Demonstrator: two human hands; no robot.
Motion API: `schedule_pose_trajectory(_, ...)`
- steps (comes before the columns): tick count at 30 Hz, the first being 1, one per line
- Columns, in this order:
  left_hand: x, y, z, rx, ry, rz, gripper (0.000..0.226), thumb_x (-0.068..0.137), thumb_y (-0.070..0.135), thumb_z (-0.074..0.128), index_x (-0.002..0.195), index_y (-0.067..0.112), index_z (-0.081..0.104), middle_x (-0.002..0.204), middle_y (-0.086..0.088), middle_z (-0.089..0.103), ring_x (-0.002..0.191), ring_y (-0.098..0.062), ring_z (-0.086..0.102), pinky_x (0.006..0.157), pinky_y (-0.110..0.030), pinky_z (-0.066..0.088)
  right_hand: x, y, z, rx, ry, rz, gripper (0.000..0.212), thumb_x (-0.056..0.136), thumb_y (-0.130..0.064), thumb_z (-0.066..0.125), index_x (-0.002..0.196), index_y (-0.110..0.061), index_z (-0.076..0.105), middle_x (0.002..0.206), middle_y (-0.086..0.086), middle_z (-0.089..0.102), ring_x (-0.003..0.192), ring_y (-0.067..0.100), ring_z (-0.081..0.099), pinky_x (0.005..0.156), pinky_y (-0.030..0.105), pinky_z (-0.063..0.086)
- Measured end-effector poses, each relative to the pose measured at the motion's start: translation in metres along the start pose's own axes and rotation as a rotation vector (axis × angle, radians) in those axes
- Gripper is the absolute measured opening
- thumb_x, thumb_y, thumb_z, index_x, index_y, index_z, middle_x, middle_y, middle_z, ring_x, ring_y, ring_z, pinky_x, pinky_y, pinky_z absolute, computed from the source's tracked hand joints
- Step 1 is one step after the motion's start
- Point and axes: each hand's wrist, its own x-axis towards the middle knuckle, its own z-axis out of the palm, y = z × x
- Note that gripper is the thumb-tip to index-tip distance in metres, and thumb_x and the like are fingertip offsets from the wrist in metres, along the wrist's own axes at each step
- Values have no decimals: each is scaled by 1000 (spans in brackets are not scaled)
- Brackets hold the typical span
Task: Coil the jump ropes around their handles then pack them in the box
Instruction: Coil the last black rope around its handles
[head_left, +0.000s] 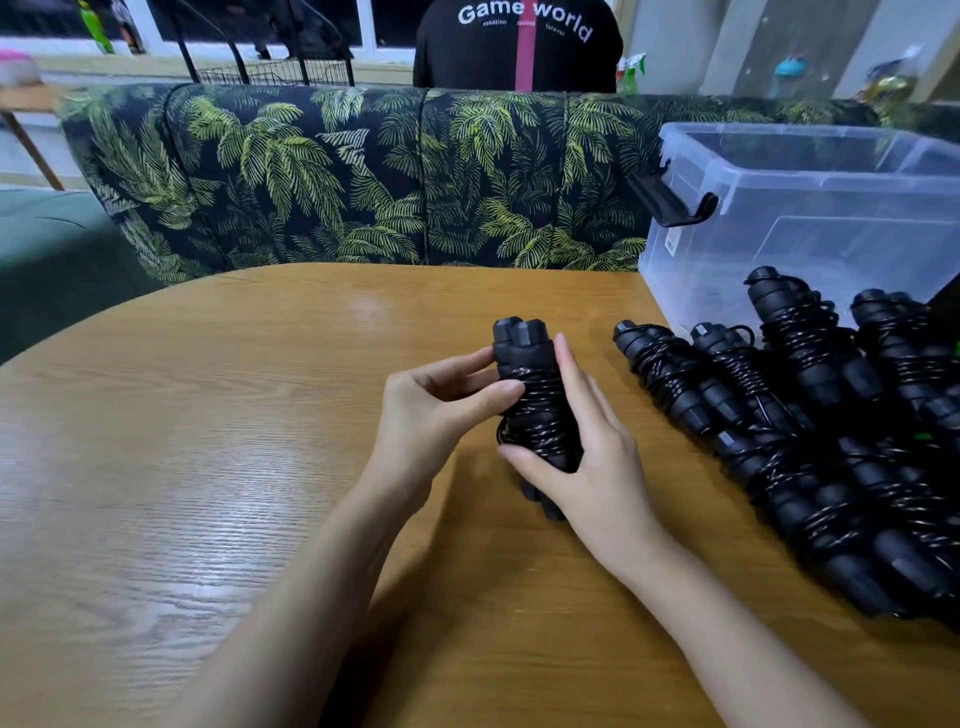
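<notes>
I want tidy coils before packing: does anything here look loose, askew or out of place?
Nothing is damaged. On the black coiled jump rope bundle held by the left hand and right hand, one cord loop bulges out low on its left side.

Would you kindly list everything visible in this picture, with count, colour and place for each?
jump rope: one, black, coiled round its paired handles, held above the table's middle
coiled jump ropes: a pile, count unclear, black, on the table's right side
box: one, clear plastic with a black latch, far right of the table
table: one, brown wood grain, foreground
sofa: one, black with green palm-leaf print, behind the table
wire rack: one, black, behind the sofa, left
person: one, black shirt with white lettering, behind the sofa
left hand: one, pinches the held rope's left side
right hand: one, grips its right side
</notes>
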Motion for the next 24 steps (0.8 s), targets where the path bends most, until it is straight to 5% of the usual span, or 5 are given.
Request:
schedule_pose_trajectory(4,0,2,0,-1,-2,10,52,64,20,80,114,7,70,97,-4,77,98,-16,72,87,-25,56,-1,6,-4,127,14,63,89,78,-22,82,146,-43,28,124,-40,52,119,-12,50,93,7,37)
schedule_pose_trajectory(10,-1,-2,3,-7,58,9,49,66,20,82,113,9,72,95,-7,77,96,-17,73,82,-23,55,-2,4,2,-119,113,-51,87,77,-30,81,150,-28,33,151,-18,30,132,-23,21,103,0,22)
schedule_pose_trajectory(16,1,-2,0,-10,46,11,45,66,19,81,110,9,72,94,-5,77,96,-16,73,84,-24,56,1,3,-3,162,79,28,79,76,-25,80,142,-39,41,148,-16,45,137,-3,39,112,38,40)
schedule_pose_trajectory(19,2,-1,-1,-13,41,19,39,67,18,80,105,11,73,91,-4,77,92,-14,73,79,-20,54,2,3,-10,293,31,76,73,73,-30,76,137,-46,43,143,-14,53,133,4,47,114,33,37)
schedule_pose_trajectory(24,3,-1,-2,-10,39,38,39,68,19,79,105,8,74,89,-8,77,78,-12,71,76,-23,54,5,2,-18,400,-18,158,71,77,-13,74,137,-36,45,109,-39,64,112,-6,60,93,13,44)
